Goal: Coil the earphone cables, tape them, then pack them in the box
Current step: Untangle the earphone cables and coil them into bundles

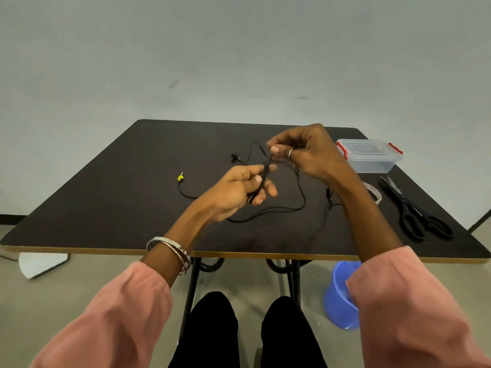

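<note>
Both hands are above the middle of the table [106, 208], the left hand [239, 192] nearer, the right hand [308, 152] farther, with the earphone cable [301, 192] between and beneath them. The box [369, 156] sits far right; the scissors [414, 211] lie nearer, the tape roll [376, 192] to their left. A bucket [338, 296] stands under the table's near right edge.

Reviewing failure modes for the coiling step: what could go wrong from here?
1. Most of the earphone cable lies in loose, crossing loops on the table; winding between the left hand and right hand could knot it.
2. The box looks lidded, so packing may need a free hand.
</note>
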